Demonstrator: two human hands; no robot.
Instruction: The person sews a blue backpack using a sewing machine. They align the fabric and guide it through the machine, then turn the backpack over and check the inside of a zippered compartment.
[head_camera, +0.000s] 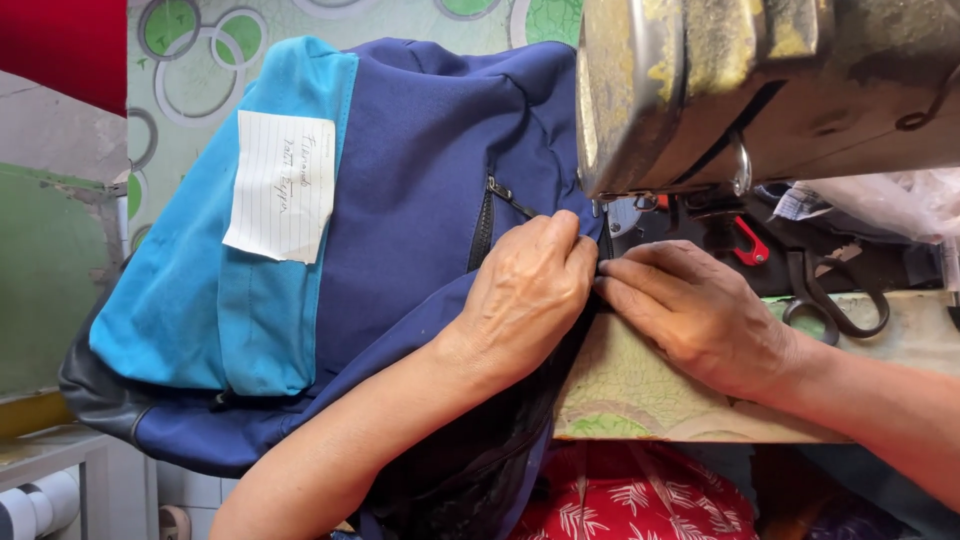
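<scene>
From where I watch, one backpack (400, 200) in navy with a light blue panel fills the left and middle of the view, draped off the table (640, 385) toward 7 o'clock. My left hand (525, 295) lies on its navy cloth, fingers curled close together and pressing a fold flat beside the zipper (483, 228); it pins the cloth, it does not close around it. My right hand (700, 310) lies at 3 o'clock from the left, fingers straight and close, flat on the bag's edge, their tips touching the left hand's just under the sewing machine (760, 90) head at 1 o'clock.

I judge the bag soft and floppy, light but bulky, its hanging bulk likely to drag on the seam. The cloth looks matte, not slippery. The best hold seems to be flat palms near the seam, or a pinch on the folded edge.

Counting: one backpack, one white paper note (280, 185) pinned on the blue panel at 10 o'clock, one pair of black scissors (830, 300) at 3 o'clock beyond the right hand, one machine, two hands
</scene>
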